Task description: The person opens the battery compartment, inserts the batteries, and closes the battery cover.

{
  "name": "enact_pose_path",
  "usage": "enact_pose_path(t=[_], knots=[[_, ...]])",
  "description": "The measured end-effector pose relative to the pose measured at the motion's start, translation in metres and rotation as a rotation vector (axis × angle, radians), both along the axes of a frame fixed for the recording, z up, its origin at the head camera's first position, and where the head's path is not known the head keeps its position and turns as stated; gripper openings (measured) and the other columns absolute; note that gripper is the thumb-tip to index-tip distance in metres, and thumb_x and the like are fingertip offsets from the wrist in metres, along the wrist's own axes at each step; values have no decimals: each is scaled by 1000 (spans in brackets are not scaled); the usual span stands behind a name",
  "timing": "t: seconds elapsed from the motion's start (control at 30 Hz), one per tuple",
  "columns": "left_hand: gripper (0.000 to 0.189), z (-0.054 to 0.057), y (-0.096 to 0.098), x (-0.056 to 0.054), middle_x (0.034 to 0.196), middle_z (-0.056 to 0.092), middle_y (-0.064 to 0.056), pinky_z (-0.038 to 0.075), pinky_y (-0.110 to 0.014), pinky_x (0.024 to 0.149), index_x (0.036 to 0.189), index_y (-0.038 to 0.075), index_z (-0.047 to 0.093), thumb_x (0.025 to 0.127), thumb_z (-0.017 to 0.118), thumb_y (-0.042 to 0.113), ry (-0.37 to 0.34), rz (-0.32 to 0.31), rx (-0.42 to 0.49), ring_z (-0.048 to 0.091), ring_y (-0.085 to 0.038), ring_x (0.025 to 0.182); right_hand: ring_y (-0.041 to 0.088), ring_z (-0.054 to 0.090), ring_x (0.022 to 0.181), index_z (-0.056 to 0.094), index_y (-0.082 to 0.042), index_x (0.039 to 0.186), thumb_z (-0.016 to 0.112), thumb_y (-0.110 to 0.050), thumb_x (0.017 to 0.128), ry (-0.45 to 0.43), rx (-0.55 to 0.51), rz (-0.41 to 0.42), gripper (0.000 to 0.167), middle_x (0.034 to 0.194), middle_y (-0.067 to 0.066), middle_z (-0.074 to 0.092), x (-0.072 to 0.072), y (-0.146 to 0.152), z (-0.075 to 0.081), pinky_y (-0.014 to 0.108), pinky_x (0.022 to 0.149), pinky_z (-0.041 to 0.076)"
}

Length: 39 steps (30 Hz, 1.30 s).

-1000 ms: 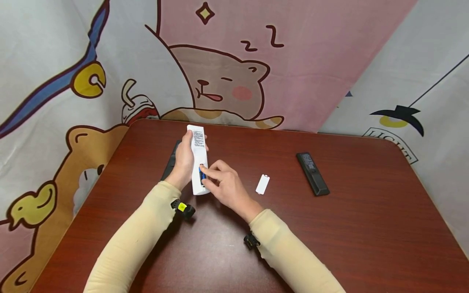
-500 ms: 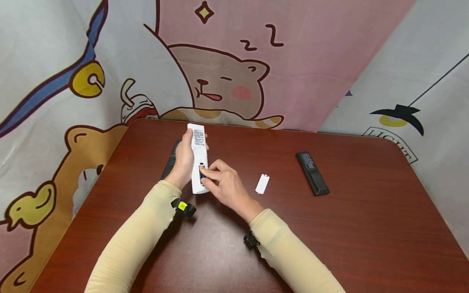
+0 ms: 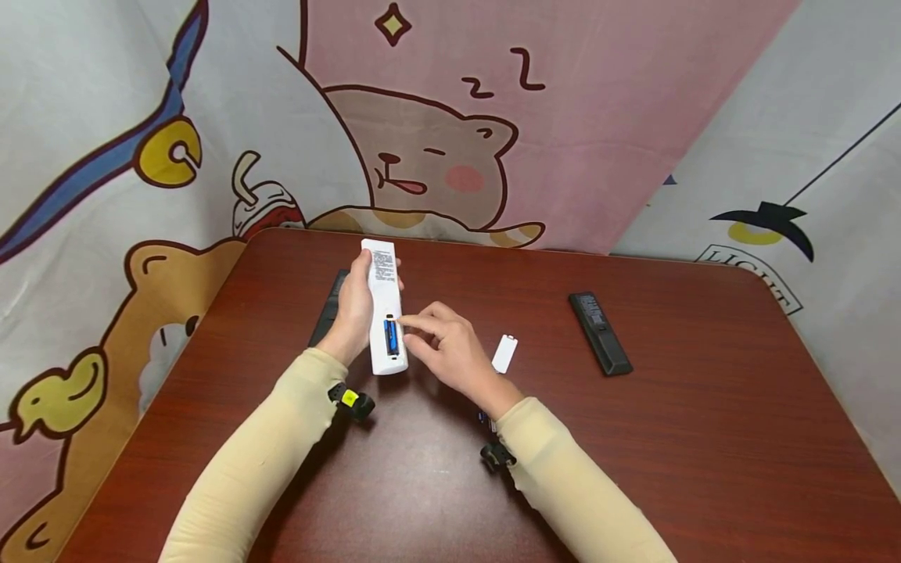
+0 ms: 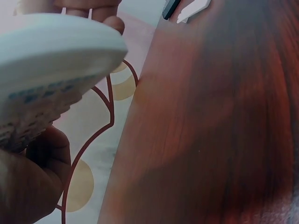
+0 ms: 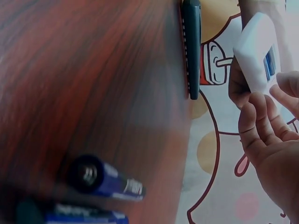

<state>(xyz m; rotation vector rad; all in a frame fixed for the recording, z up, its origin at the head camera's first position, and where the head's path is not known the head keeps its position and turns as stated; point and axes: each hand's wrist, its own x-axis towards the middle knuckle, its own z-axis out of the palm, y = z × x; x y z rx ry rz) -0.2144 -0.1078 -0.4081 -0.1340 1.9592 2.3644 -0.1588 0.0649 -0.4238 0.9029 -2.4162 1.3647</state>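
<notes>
- The left hand (image 3: pixel 353 309) grips the white remote (image 3: pixel 383 293), thumb along its left side and fingertips showing past its right side.
- The remote is raised off the counter (image 3: pixel 704 430), left of the middle, back facing up toward the head camera, printed end pointing at the far edge.
- Its compartment lies uncovered at the end nearer the person, with a blue battery (image 3: pixel 391 336) inside.
- The right hand (image 3: pixel 450 348) is just beside the remote's right side, level with the compartment; its fingers are loosely bent, thumb and forefinger apart, pinching nothing. Whether the forefinger tip touches the remote, I cannot tell.
- The cover (image 3: pixel 504 353) lies just right of the right hand, partly behind it in the head view.
- Loose batteries (image 5: pixel 105 176), blue, lie on the counter near the right wrist.
- One black remote (image 3: pixel 328 309) lies beyond the left hand, toward the left edge, partly hidden.
- Another black remote (image 3: pixel 601 334) lies farther out, toward the right edge.
</notes>
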Motion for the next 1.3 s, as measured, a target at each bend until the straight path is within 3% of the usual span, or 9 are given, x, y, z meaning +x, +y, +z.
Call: enact_pose_path(t=[0.2, 0.7, 0.97, 1.3], knots=[[62, 0, -1, 1, 89, 60, -8, 44, -24, 62, 132, 2, 59, 111, 22, 48, -8, 11, -9, 54, -12, 70, 19, 63, 83, 78, -4, 113, 73, -5, 93, -40, 14, -21, 21, 96, 9, 66, -1, 7, -1, 28, 71, 54], [65, -3, -4, 1, 92, 60, -6, 42, -26, 65, 135, 5, 59, 110, 23, 53, -23, 10, -47, 54, -14, 74, 17, 66, 83, 79, -6, 110, 74, -9, 93, -80, 111, -77, 17, 98, 6, 69, -4, 25, 1, 29, 73, 54], [64, -4, -5, 1, 88, 61, -7, 41, -26, 64, 134, 2, 59, 111, 23, 50, -16, 10, -44, 52, -13, 71, 20, 68, 81, 79, -6, 108, 75, -10, 92, -90, 185, -156, 17, 96, 7, 70, -4, 39, 1, 34, 72, 54], [64, -4, -5, 0, 90, 61, -10, 41, -26, 64, 134, 2, 59, 111, 23, 50, -6, 2, -48, 53, -13, 72, 25, 65, 83, 76, -3, 108, 75, -13, 92, -196, 287, -234, 19, 96, 8, 68, -6, 61, 0, 38, 74, 53]])
